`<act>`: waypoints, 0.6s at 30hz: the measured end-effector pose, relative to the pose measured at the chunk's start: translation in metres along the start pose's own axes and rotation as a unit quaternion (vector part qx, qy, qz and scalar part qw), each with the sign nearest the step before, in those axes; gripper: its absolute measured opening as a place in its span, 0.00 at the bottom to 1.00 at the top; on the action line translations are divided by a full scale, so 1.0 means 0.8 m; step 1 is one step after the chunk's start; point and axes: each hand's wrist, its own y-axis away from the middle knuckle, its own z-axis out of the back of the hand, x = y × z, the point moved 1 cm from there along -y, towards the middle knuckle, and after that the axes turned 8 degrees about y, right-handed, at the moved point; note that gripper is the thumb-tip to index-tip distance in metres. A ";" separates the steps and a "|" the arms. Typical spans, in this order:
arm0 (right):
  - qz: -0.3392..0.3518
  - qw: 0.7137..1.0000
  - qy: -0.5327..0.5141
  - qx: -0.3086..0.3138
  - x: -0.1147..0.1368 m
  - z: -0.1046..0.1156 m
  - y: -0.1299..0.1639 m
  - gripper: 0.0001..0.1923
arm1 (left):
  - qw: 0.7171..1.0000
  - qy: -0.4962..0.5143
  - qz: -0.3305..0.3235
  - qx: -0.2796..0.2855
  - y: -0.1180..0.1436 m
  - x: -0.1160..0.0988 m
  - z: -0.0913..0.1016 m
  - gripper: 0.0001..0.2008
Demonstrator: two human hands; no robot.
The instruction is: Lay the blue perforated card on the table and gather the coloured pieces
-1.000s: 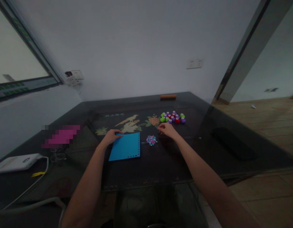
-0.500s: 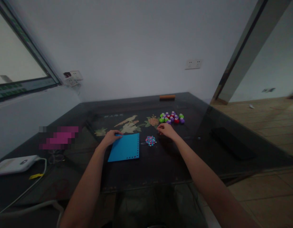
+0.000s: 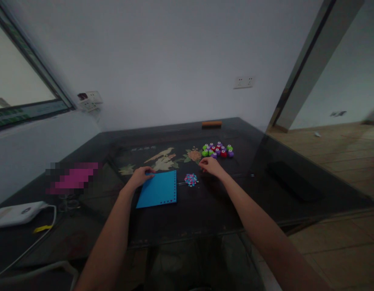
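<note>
A blue sheet of paper [image 3: 158, 189] with a row of small holes along its right and bottom edges lies flat on the dark glass-topped table [image 3: 205, 202]. My left hand [image 3: 140, 176] rests on the sheet's far left corner. To the right of the sheet sits a small pile of pink and blue punched bits [image 3: 191, 179]. My right hand [image 3: 210, 165] lies on the table just beyond that pile, fingers curled, with nothing visible in it. Behind it stands a cluster of several small green, purple and red craft punches [image 3: 217, 150].
A white device [image 3: 13, 213] with a cable and a yellow tag lies at the near left. A blurred pink patch [image 3: 73, 178] is left of the sheet. A dark flat object [image 3: 292, 186] lies at the right. An orange bar [image 3: 211, 123] sits at the far edge.
Both hands stay where they were on the sheet and beside the pile. Only the view has drifted slightly, shifting everything a little to the left.
</note>
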 end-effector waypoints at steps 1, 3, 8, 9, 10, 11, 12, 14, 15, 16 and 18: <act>0.002 1.000 -0.001 -0.002 0.000 0.000 0.000 0.16 | 1.000 -0.003 -0.005 -0.003 0.000 -0.001 0.000 0.12; 0.007 1.000 -0.003 -0.007 -0.001 0.000 0.000 0.16 | 1.000 -0.008 -0.016 -0.007 0.000 -0.002 0.001 0.11; 0.011 1.000 -0.004 -0.012 -0.002 -0.001 -0.002 0.16 | 1.000 -0.010 -0.022 0.011 -0.001 -0.003 0.001 0.07; 0.010 1.000 -0.003 -0.010 -0.002 -0.001 -0.003 0.16 | 1.000 -0.010 -0.018 0.014 -0.001 -0.002 0.000 0.07; 0.007 1.000 -0.001 -0.007 -0.003 -0.002 -0.004 0.16 | 1.000 -0.010 -0.013 0.016 -0.001 -0.002 0.000 0.07; 0.005 1.000 0.000 -0.004 -0.003 -0.002 -0.004 0.16 | 1.000 -0.011 -0.009 0.017 -0.001 -0.002 0.000 0.07; 0.004 1.000 0.002 -0.002 -0.004 -0.003 -0.005 0.16 | 1.000 -0.012 -0.005 0.017 -0.001 -0.002 0.000 0.07; 0.002 1.000 0.005 0.000 -0.004 -0.003 -0.005 0.16 | 1.000 -0.014 0.002 0.017 0.000 -0.003 0.001 0.08; 0.003 1.000 0.006 0.000 -0.005 -0.002 -0.005 0.16 | 1.000 -0.015 0.004 0.018 0.001 -0.003 0.001 0.08; 0.004 1.000 0.007 -0.001 -0.005 -0.002 -0.005 0.16 | 1.000 -0.016 0.005 0.018 0.001 -0.004 0.001 0.08; 0.006 1.000 0.008 -0.005 -0.004 -0.001 -0.004 0.16 | 1.000 -0.017 0.005 0.018 0.002 -0.007 0.001 0.09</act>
